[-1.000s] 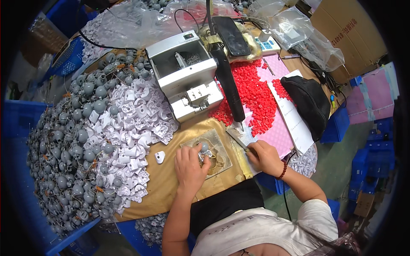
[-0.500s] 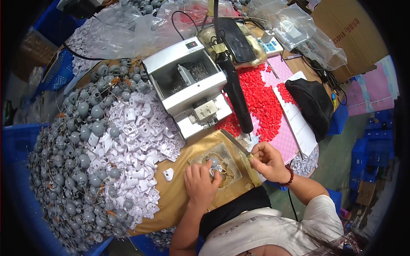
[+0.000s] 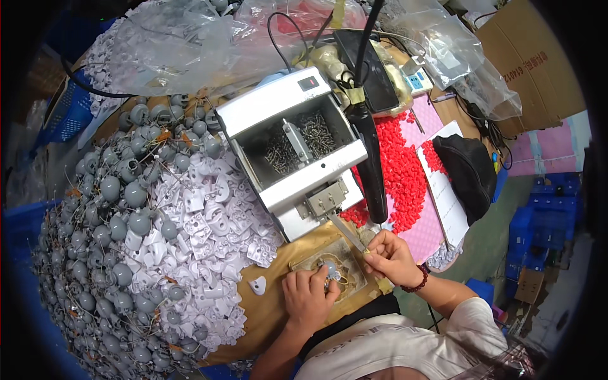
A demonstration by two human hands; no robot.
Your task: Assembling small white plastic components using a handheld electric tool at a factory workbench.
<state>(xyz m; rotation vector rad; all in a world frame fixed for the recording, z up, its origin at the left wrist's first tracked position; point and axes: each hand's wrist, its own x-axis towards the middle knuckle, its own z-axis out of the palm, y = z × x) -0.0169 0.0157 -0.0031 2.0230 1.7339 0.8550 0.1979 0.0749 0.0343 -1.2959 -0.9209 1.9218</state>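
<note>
My left hand [image 3: 308, 296] is closed round a grey ball-shaped part [image 3: 330, 270] with thin wires, pressing it onto a square fixture plate [image 3: 308, 261] on the table. In my right hand [image 3: 391, 258] a thin flat metal strip tool [image 3: 350, 234] is pinched between thumb and fingers. Its far end points up-left and reaches the small metal block [image 3: 325, 199] on the front of a screw feeder [image 3: 269, 192]; whether the tip touches a screw is too small to tell. Many loose screws [image 3: 316, 134] lie in the feeder's tray.
A black electric screwdriver [image 3: 373, 164] hangs right of the feeder. Small red caps [image 3: 402, 190] cover a pink mat. White plastic parts [image 3: 209, 215] and grey ball parts [image 3: 117, 228] are heaped at left. A black pouch [image 3: 465, 174] and a phone [image 3: 367, 69] lie farther back.
The metal strip tool's tip has come to the feeder's front block, as my right hand moved slightly. My left hand stays on the grey ball-shaped part. The whole view has shifted.
</note>
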